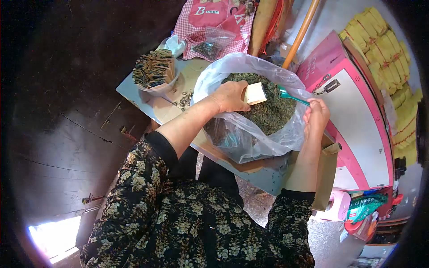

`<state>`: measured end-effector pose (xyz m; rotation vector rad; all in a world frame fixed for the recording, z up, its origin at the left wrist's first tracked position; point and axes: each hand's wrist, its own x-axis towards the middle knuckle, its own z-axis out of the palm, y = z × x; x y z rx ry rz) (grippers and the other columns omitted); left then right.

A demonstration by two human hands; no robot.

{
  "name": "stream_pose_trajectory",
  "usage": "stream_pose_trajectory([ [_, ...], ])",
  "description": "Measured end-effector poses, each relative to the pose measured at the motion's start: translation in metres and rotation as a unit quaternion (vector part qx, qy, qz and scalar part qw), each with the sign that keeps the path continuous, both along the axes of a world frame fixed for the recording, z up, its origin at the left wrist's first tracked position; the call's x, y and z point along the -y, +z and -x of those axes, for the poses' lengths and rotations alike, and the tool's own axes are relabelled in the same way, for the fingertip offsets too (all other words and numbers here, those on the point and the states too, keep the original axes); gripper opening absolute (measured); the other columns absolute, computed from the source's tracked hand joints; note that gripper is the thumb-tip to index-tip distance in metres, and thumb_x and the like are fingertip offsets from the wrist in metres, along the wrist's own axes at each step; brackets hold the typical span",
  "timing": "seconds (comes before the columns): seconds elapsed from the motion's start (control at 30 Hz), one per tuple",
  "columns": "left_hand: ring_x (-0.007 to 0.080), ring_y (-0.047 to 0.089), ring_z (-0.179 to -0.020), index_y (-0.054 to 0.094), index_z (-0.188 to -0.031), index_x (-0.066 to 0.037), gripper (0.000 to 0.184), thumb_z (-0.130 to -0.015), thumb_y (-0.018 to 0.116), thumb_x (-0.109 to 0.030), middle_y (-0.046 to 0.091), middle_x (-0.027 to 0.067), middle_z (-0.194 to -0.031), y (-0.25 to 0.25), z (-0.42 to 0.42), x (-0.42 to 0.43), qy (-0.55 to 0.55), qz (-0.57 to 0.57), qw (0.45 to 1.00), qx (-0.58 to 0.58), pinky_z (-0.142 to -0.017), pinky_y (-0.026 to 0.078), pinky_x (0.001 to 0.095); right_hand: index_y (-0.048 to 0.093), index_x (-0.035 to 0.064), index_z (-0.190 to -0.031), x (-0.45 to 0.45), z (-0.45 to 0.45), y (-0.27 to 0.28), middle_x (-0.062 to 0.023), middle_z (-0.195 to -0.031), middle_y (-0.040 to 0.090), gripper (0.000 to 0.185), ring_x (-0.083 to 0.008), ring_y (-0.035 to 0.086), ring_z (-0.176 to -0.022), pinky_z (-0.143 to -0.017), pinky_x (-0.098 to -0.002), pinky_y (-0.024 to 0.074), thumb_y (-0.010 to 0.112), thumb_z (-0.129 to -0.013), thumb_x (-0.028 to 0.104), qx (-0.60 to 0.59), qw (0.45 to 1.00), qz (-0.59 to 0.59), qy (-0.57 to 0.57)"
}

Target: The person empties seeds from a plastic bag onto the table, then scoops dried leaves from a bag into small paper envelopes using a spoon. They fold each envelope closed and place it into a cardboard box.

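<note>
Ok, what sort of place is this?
Probably a small shop or home corner used for hand packing, though I can't tell which. Pointers: an open plastic bag of dark, leafy-looking material, a tub crammed with small packets, and stacked yellow bundles.

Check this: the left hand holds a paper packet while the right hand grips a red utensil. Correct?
No: the head view shows the right hand gripping a teal utensil, not red; the left hand does hold a paper packet.

table (266,178), blue and tan; white tub (163,89) at left; loose dark bits (184,99) beside it; open plastic bag (272,147)
</note>
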<state>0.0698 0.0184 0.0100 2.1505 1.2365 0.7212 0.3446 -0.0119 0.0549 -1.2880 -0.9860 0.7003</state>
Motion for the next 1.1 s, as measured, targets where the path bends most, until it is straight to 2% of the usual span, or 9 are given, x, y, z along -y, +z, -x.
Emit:
stream_pose_trajectory([
  [0.3, 0.0367, 0.062, -0.095, 0.055, -0.102, -0.001, 0.053, -0.065, 0.081, -0.029, 0.065, 0.0198, -0.094, 0.003, 0.001, 0.001, 0.000, 0.015, 1.000, -0.009, -0.082, 0.048, 0.0425, 0.064, 0.0050, -0.081, 0.009, 0.047, 0.010, 0.0029, -0.058, 0.050, 0.015, -0.0032, 0.041, -0.047, -0.044, -0.0201, 0.0303, 0.050, -0.086, 0.004, 0.217, 0.969, -0.080, 0.090],
  [0.5, 0.0361, 0.062, -0.094, 0.055, -0.101, -0.001, 0.052, -0.066, 0.081, -0.029, 0.065, 0.0199, -0.093, -0.001, -0.001, 0.000, 0.005, 0.013, 1.000, -0.004, -0.082, 0.048, 0.0421, 0.065, 0.0038, -0.083, 0.026, 0.066, 0.022, 0.0035, -0.065, 0.053, 0.011, -0.0049, 0.047, -0.059, -0.053, -0.0220, 0.0370, 0.054, -0.083, 0.002, 0.430, 0.860, -0.267, 0.062],
  [0.57, 0.0345, 0.063, -0.089, 0.055, -0.099, -0.001, 0.050, -0.065, 0.081, -0.028, 0.065, 0.0180, -0.089, -0.002, 0.000, 0.001, 0.009, 0.010, 1.000, 0.001, -0.078, 0.048, 0.0404, 0.063, 0.0023, -0.080, 0.029, 0.052, 0.020, -0.0105, -0.067, 0.061, 0.009, -0.0161, 0.058, -0.060, -0.059, -0.0289, 0.0447, 0.055, -0.082, 0.004, 0.385, 0.899, -0.211, -0.019],
  [0.7, 0.0348, 0.063, -0.089, 0.055, -0.098, -0.001, 0.050, -0.066, 0.081, -0.028, 0.065, 0.0184, -0.088, -0.001, 0.003, 0.005, 0.009, 0.015, 1.000, 0.005, -0.078, 0.048, 0.0401, 0.065, 0.0030, -0.082, 0.016, 0.006, -0.015, -0.0092, -0.067, 0.061, 0.010, -0.0184, 0.059, -0.064, -0.064, -0.0296, 0.0465, 0.056, -0.081, 0.007, 0.274, 0.956, -0.026, -0.102],
  [0.77, 0.0355, 0.063, -0.089, 0.055, -0.098, -0.001, 0.050, -0.066, 0.081, -0.028, 0.065, 0.0190, -0.089, -0.005, 0.002, 0.006, 0.010, 0.009, 1.000, 0.009, -0.078, 0.048, 0.0401, 0.066, 0.0047, -0.084, 0.015, 0.000, -0.049, -0.0106, -0.069, 0.062, 0.011, -0.0234, 0.061, -0.067, -0.067, -0.0346, 0.0475, 0.057, -0.082, 0.009, 0.352, 0.931, 0.020, -0.099],
  [0.83, 0.0374, 0.062, -0.090, 0.054, -0.102, -0.001, 0.052, -0.067, 0.080, -0.027, 0.064, 0.0210, -0.092, -0.006, 0.000, 0.011, 0.023, -0.026, 0.996, 0.077, -0.079, 0.048, 0.0410, 0.068, 0.0089, -0.089, 0.005, -0.013, -0.080, -0.0034, -0.061, 0.057, 0.015, -0.0141, 0.056, -0.059, -0.057, -0.0289, 0.0447, 0.056, -0.081, 0.008, 0.444, 0.894, -0.018, -0.063],
  [0.9, 0.0381, 0.062, -0.091, 0.053, -0.104, -0.001, 0.053, -0.067, 0.080, -0.027, 0.064, 0.0217, -0.093, 0.001, -0.004, 0.019, 0.030, -0.044, 0.992, 0.114, -0.079, 0.049, 0.0416, 0.066, 0.0058, -0.090, 0.024, 0.013, -0.060, -0.0157, -0.090, 0.065, 0.013, -0.0305, 0.062, -0.088, -0.080, -0.0391, 0.0469, 0.059, -0.080, 0.009, 0.500, 0.862, 0.081, -0.014],
  [1.03, 0.0382, 0.063, -0.092, 0.052, -0.111, -0.001, 0.056, -0.068, 0.080, -0.025, 0.064, 0.0223, -0.094, 0.004, -0.017, 0.028, 0.042, -0.049, 0.986, 0.154, -0.080, 0.050, 0.0415, 0.063, 0.0000, -0.099, 0.036, 0.070, -0.003, -0.0142, -0.101, 0.063, 0.023, -0.0284, 0.060, -0.097, -0.087, -0.0358, 0.0459, 0.060, -0.078, 0.008, 0.365, 0.908, -0.207, 0.004],
  [1.1, 0.0375, 0.063, -0.094, 0.051, -0.115, -0.002, 0.059, -0.069, 0.079, -0.025, 0.064, 0.0227, -0.097, 0.005, -0.025, 0.030, 0.025, -0.045, 0.981, 0.186, -0.080, 0.050, 0.0408, 0.063, -0.0010, -0.102, 0.032, 0.082, -0.001, -0.0142, -0.098, 0.063, 0.026, -0.0256, 0.061, -0.092, -0.084, -0.0333, 0.0472, 0.061, -0.078, 0.006, 0.353, 0.907, -0.161, 0.160],
])
